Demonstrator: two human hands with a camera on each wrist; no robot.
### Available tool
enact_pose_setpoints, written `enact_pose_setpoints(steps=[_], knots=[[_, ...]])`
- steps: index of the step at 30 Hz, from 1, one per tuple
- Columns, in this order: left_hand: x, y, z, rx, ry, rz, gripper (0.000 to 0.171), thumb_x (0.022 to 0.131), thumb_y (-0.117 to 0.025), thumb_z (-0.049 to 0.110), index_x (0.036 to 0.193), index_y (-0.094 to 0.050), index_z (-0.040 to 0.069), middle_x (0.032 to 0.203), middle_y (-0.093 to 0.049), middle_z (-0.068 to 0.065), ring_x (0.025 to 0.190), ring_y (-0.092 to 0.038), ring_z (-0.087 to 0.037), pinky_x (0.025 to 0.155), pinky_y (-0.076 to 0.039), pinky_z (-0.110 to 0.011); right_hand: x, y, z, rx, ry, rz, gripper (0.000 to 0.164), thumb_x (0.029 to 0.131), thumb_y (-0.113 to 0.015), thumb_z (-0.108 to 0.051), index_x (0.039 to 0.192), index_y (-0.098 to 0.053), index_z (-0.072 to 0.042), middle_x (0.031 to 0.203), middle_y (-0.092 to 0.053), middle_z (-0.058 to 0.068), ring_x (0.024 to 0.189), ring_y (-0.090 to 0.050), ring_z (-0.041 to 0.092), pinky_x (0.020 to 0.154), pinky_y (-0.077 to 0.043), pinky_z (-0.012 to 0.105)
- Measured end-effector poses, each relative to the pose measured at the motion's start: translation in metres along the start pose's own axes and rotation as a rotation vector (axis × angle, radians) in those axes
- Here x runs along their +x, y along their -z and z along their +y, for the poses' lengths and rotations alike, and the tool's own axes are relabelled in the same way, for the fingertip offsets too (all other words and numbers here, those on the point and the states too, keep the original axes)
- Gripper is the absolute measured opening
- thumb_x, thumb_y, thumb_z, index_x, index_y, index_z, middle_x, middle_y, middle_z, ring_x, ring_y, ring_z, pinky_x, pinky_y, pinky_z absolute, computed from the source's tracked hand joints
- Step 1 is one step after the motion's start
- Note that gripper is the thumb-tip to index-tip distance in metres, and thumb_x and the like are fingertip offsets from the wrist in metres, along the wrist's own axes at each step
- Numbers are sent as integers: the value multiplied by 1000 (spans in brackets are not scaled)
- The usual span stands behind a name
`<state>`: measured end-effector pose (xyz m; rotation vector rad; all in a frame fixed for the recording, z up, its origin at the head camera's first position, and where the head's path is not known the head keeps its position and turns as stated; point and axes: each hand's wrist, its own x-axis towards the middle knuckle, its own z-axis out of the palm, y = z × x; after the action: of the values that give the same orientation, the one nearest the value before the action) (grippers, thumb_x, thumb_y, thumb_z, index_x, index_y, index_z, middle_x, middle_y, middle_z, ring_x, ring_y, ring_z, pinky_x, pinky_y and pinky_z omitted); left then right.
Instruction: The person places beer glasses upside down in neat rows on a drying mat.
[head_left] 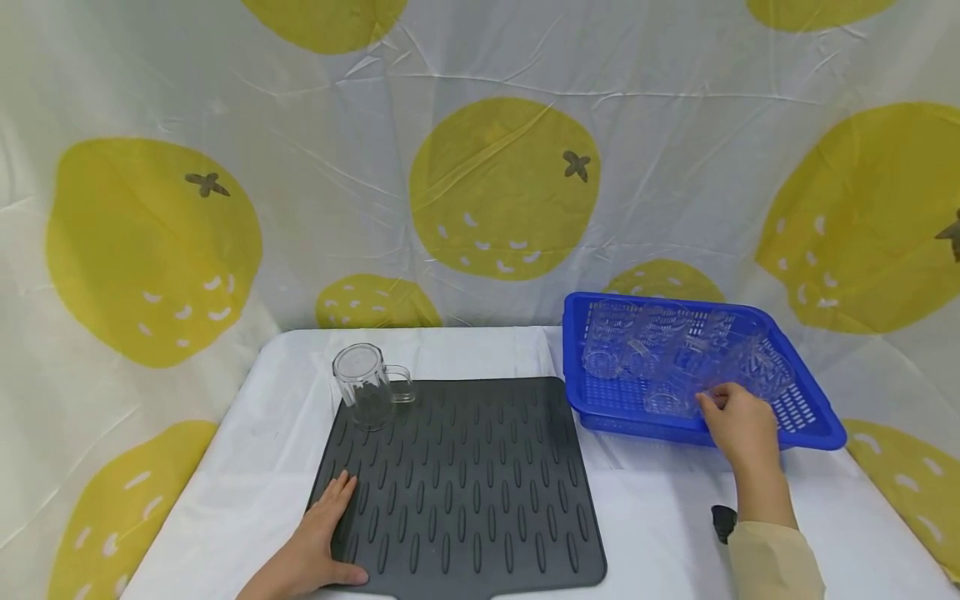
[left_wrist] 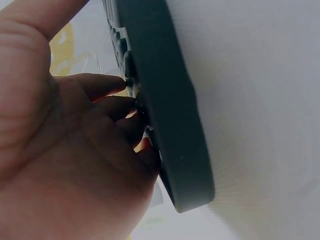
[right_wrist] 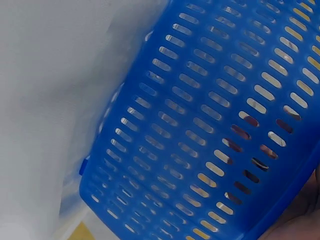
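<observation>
A dark grey studded mat [head_left: 465, 483] lies on the white table, and my left hand [head_left: 315, 533] rests on its left edge with fingers spread. In the left wrist view, the fingertips of the left hand [left_wrist: 75, 125] touch the mat's [left_wrist: 170, 115] studded face. A clear glass mug [head_left: 367, 392] stands upright on the mat's far left corner, handle to the right. Over the front rim of a blue basket [head_left: 615, 425], my right hand [head_left: 742, 421] pinches a glass mug [head_left: 667, 400] lying inside. The basket's slotted wall [right_wrist: 200, 120] hides most of that hand in the right wrist view.
Several more clear glass mugs [head_left: 611, 333] lie on their sides in the basket. A small black object [head_left: 723, 522] is on the tablecloth beside the right forearm. A lemon-patterned curtain [head_left: 495, 183] hangs behind the table.
</observation>
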<state>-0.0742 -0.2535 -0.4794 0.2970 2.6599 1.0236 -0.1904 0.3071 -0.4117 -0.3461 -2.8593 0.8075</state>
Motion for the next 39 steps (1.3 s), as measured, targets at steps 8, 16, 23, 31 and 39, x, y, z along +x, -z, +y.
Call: enact_pose_setpoints(steps=[8, 16, 23, 31, 39], knots=[[0, 0, -1, -16, 5, -10, 129, 60, -92, 40, 152, -15, -9, 157, -5, -32, 141, 0, -54, 102, -8, -76, -6, -3, 0, 59, 7, 71, 49, 102, -52, -35, 117, -56, 12, 106, -61, 32, 98, -54, 50, 78, -44, 58], [0, 0, -1, -25, 13, -13, 129, 59, -92, 39, 152, -15, -8, 157, -5, -31, 141, 0, -53, 103, -7, -75, -7, -9, -5, 164, -11, 144, 50, 100, -56, -36, 119, -55, 10, 94, -57, 22, 87, -54, 37, 69, -46, 46], [0, -1, -1, -26, 10, -6, 130, 59, -93, 38, 152, -16, -8, 157, -6, -30, 142, 0, -53, 103, -7, -75, -1, -7, -13, 246, -8, 207, 44, 98, -59, -33, 122, -57, 4, 84, -50, 9, 75, -46, 21, 54, -38, 25], [1, 0, -2, -5, -9, 5, 130, 58, -92, 41, 152, -17, -7, 157, -6, -30, 141, 0, -53, 103, -8, -75, 5, -7, -12, 476, -38, 290, 39, 94, -66, -32, 116, -61, -1, 72, -47, -1, 62, -39, 10, 50, -34, 19], [2, 0, -3, -10, 11, 8, 130, 58, -92, 42, 152, -17, -6, 158, -6, -29, 142, 1, -51, 104, -7, -74, 9, -7, -21, 872, 47, 453, 11, 88, -73, -9, 97, -68, -12, 65, -49, -5, 52, -37, 6, 48, -34, 13]])
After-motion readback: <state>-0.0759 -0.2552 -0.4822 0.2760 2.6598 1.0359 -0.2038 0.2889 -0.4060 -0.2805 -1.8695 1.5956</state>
